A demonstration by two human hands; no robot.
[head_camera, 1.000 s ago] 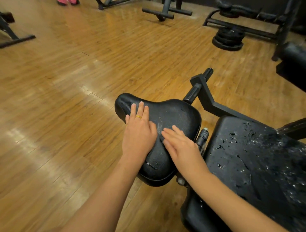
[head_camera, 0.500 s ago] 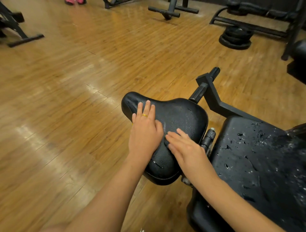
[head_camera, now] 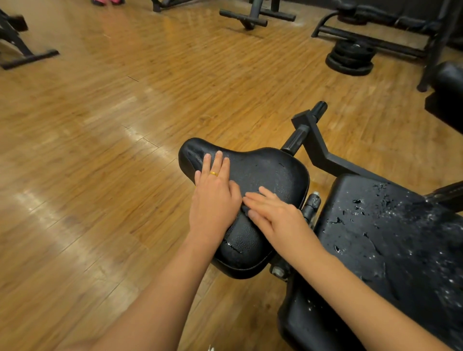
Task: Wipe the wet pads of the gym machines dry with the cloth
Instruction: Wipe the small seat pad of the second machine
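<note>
Floor (head_camera: 100, 150) of wood planks fills the left side, with a streak of glare across it. At the far left edge a black machine foot (head_camera: 27, 56) is cut off, and at the top edge something pink (head_camera: 107, 2) is cropped too far to identify.

The left hand (head_camera: 215, 200) lies palm down on the small pad (head_camera: 270, 170), a black saddle-shaped cushion. Its fingers are straight and pressed together, pointing away, with a ring (head_camera: 214, 173) on one; the thumb sticks out to the right. Near the wrist the pad's skin shows a crack (head_camera: 233, 246). A white speck (head_camera: 210, 348) at the bottom edge, between the forearms, is too small to make out.

The right hand (head_camera: 278, 215) lies flat on the same pad. Its fingers are straight and slightly apart, with the tips just beside the left thumb. Whether a cloth lies under either palm cannot be told, as both hide what they cover. Wetness on the small pad is faint and hard to read.

A knob (head_camera: 312, 203) sits between this pad and the big pad (head_camera: 390, 238), partly behind the right hand. The big pad carries beads and smears of water; its right and lower parts run out of view. A black frame bar (head_camera: 323, 152) rises behind it. At the top right, plates (head_camera: 350, 59) are stacked on the floor beside a dark, blurred rack (head_camera: 375, 32). Another pad (head_camera: 448, 82) is cut off at the right edge.
</note>
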